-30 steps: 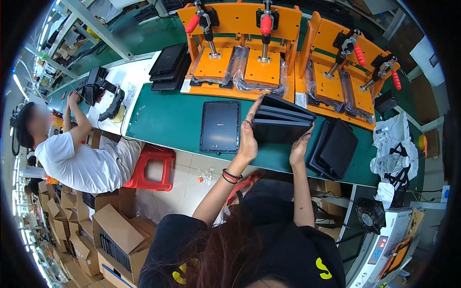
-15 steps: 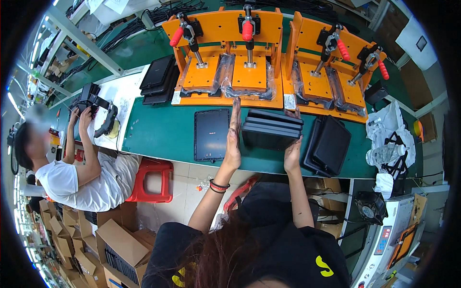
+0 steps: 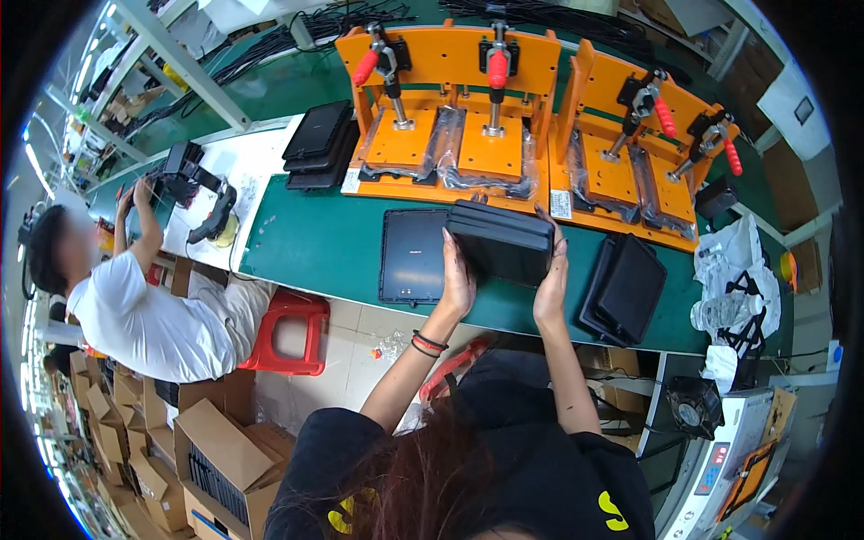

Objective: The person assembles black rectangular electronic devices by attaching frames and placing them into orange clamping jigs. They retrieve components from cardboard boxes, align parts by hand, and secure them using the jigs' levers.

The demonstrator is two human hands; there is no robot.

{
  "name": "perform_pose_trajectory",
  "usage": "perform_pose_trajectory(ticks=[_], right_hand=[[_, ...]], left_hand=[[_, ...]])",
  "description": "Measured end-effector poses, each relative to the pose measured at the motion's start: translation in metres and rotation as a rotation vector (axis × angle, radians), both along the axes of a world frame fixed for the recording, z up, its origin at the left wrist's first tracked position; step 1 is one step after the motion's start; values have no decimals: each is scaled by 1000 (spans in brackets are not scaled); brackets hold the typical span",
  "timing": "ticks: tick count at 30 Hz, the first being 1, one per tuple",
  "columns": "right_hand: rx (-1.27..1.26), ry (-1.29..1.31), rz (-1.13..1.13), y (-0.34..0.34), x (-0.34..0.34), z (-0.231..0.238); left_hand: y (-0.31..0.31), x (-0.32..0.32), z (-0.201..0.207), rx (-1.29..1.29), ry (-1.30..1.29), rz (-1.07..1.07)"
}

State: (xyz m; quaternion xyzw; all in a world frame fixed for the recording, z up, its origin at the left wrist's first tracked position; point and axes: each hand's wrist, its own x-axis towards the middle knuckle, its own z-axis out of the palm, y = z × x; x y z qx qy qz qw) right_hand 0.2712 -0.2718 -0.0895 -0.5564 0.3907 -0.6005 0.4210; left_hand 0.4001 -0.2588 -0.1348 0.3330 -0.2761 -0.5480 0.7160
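The stack of black panels (image 3: pixel 504 243) is held tilted between the person's two hands, near the front edge of the green table (image 3: pixel 346 265). If the squeeze from the sides slackened or came unevenly, a middle panel could slide out of the stack, since the pressure seems to fall on the ends alone. Tilted as it is, the stack could also shed its nearest panel toward 6 o'clock. A single black panel (image 3: pixel 411 261) lies flat at 9 o'clock, partly overlapped in view by the stack; lowering carelessly there might scuff it. The orange press (image 3: pixel 490 148) stands at 12 o'clock, and a swing that way could knock its base.

The left hand (image 3: pixel 457 279) cups the left end, its forearm coming from 7 o'clock; the right hand (image 3: pixel 551 283) mirrors it, its forearm from 5 o'clock. The right fingers reach up along the end and clasp it; the left fingers are mostly behind the stack, so whether they are spread or together cannot be told.
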Motion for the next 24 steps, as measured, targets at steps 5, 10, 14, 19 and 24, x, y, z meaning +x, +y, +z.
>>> perform_pose_trajectory(ticks=[5, 10, 14, 19, 24], right_hand=[[-100, 244, -26, -2, 22, 59], [143, 70, 119, -37, 101, 62], [636, -302, 605, -29, 193, 51], [1097, -624, 846, -12, 304, 1], [1268, -630, 845, -14, 350, -47]], left_hand=[[1, 17, 41, 15, 187, 20], [5, 95, 96, -24, -85, 181], [15, 208, 99, 246, -177, 6], [31, 305, 87, 697, -138, -87], [35, 357, 61, 895, -367, -13]])
